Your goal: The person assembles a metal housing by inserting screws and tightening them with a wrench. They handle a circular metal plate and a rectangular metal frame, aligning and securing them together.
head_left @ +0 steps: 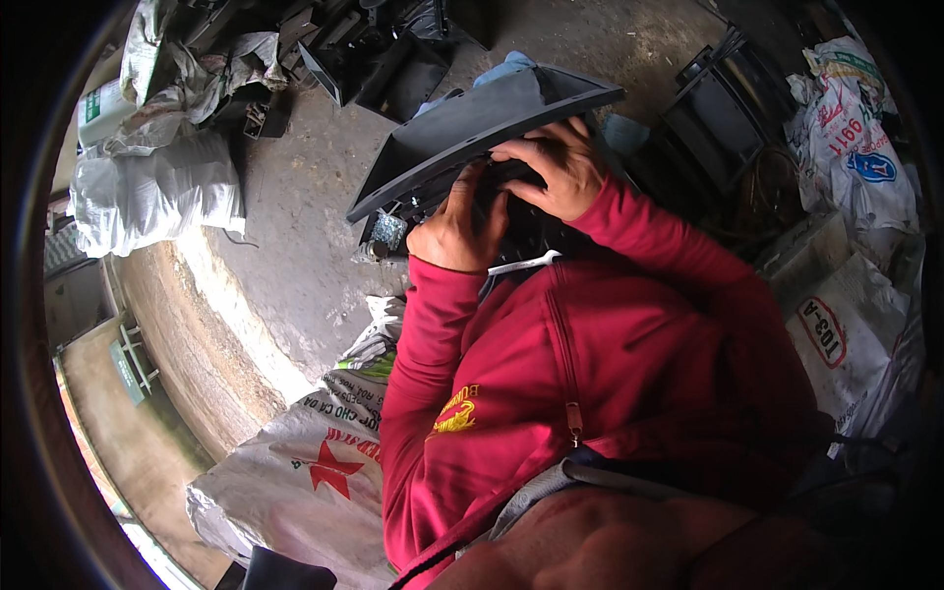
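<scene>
A dark grey plastic casing (462, 128), wide and shell-shaped, tilts up in front of me with its open underside toward my chest. My left hand (454, 228) reaches into that underside from below, fingers curled among dark parts I cannot make out. My right hand (553, 167) rests higher, fingers spread and pressing on the dark inner part just under the casing's rim. Both red sleeves (629, 231) come up from my red zip jacket. A small metal piece (388, 231) shows at the casing's lower left. What each hand grips is hidden.
Bare concrete floor (295, 197) lies to the left. Grey and white woven sacks (157, 187) pile at the upper left, more printed sacks (855, 147) at the right and one (295, 472) at the lower left. Other dark plastic casings (728, 108) and scrap (374, 59) lie behind.
</scene>
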Available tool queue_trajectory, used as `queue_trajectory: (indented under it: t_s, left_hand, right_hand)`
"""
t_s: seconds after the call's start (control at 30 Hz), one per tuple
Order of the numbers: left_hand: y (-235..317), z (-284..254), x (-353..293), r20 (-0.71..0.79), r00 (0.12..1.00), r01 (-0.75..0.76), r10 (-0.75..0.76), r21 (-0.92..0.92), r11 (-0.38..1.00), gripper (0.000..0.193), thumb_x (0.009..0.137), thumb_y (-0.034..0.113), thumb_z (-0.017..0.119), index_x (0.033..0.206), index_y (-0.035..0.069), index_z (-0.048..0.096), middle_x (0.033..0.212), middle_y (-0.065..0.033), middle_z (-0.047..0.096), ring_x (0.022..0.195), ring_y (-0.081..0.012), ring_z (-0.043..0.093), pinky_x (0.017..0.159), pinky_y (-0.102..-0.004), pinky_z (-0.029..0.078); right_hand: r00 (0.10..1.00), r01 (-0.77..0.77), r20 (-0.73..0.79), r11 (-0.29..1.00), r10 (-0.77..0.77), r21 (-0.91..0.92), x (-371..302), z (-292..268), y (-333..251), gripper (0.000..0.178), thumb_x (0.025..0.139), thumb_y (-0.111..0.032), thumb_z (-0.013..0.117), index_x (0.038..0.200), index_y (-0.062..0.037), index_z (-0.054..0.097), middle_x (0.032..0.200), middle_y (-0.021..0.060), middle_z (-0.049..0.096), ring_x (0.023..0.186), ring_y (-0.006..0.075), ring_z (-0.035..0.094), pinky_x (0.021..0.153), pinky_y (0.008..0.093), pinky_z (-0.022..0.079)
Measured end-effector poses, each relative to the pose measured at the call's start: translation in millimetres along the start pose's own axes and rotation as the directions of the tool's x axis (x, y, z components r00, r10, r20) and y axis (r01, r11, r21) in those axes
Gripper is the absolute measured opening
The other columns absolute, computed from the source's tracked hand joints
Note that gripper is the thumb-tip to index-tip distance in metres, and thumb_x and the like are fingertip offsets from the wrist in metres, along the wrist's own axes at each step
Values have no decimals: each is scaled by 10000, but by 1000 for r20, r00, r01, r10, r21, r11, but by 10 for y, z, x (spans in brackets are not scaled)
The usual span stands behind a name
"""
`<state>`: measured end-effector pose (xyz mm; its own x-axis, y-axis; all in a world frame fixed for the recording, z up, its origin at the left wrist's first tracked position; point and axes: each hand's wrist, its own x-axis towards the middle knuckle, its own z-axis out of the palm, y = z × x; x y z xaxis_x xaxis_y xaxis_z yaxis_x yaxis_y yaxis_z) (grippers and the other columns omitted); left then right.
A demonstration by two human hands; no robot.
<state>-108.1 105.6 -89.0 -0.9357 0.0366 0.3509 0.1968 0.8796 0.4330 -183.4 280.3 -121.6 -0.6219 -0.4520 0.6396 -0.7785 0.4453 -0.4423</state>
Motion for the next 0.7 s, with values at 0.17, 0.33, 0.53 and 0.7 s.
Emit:
queue_trajectory:
  t_s: [0.17,0.33,0.53,0.7]
  left_hand:
    - [-39,24,-18,-19,999,-45,46,17,999,486,814,301,753,1255,148,617,836,-91,730,628,-266,703,529,-347,536]
    - [33,-6,-18,-4,1000,-4,4,13,1000,489,812,313,756,1252,152,619,814,-85,726,612,-266,698,512,-344,529]
    - [28,-20,-17,-26,999,33,-33,7,999,461,821,318,744,1237,160,622,828,-97,729,616,-274,699,517,-360,535]
    - [-32,-7,18,25,999,-38,36,95,995,472,827,319,742,1248,156,604,838,-97,730,627,-289,699,526,-372,540]
  right_hand:
    - [1000,-7,4,1000,7,1,-5,-1,-19,657,654,-218,826,1263,-258,584,1078,-19,628,1061,206,572,972,408,339]
    - [1000,-5,-6,1000,6,12,-8,10,8,654,653,-223,828,1258,-255,581,1059,-36,638,1038,200,574,959,398,337]
    - [1000,0,14,1000,0,10,-27,21,31,665,664,-236,821,1277,-264,564,1065,-48,640,1049,200,570,963,406,338]
    - [1000,-4,7,1000,4,-10,-14,19,30,667,669,-248,815,1285,-279,561,1102,-42,627,1097,213,557,988,415,338]
